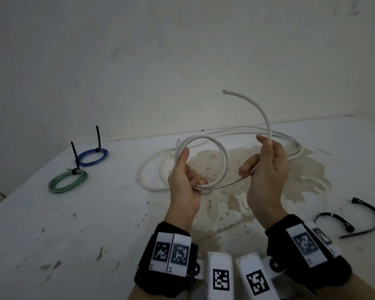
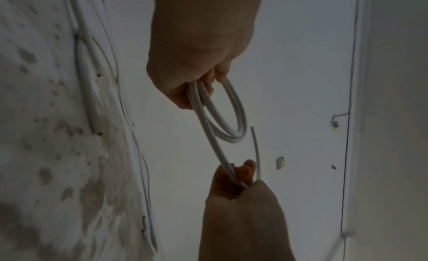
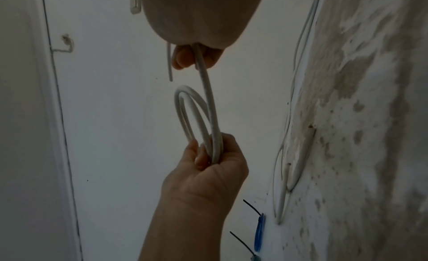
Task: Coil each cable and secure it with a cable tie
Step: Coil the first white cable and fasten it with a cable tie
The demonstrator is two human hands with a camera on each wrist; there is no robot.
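My left hand (image 1: 187, 172) grips a small coil of white cable (image 1: 226, 159) at its lower left, thumb up along the loop. In the left wrist view the coil (image 2: 222, 116) shows about two turns hanging from my left hand (image 2: 197, 72). My right hand (image 1: 262, 163) holds the same cable a short way along, fingers curled round it. The cable's free end (image 1: 259, 109) arcs up and left above that hand. In the right wrist view my right hand (image 3: 197, 52) is at the top and my left hand (image 3: 208, 166) clasps the coil (image 3: 197, 116) below.
More white cable (image 1: 140, 176) lies loose on the stained white table (image 1: 85, 224) behind my hands. A blue coil (image 1: 92, 156) and a green coil (image 1: 67, 180), each bound with a black tie, lie at the left. Loose black cable ties (image 1: 366, 205) lie at the right.
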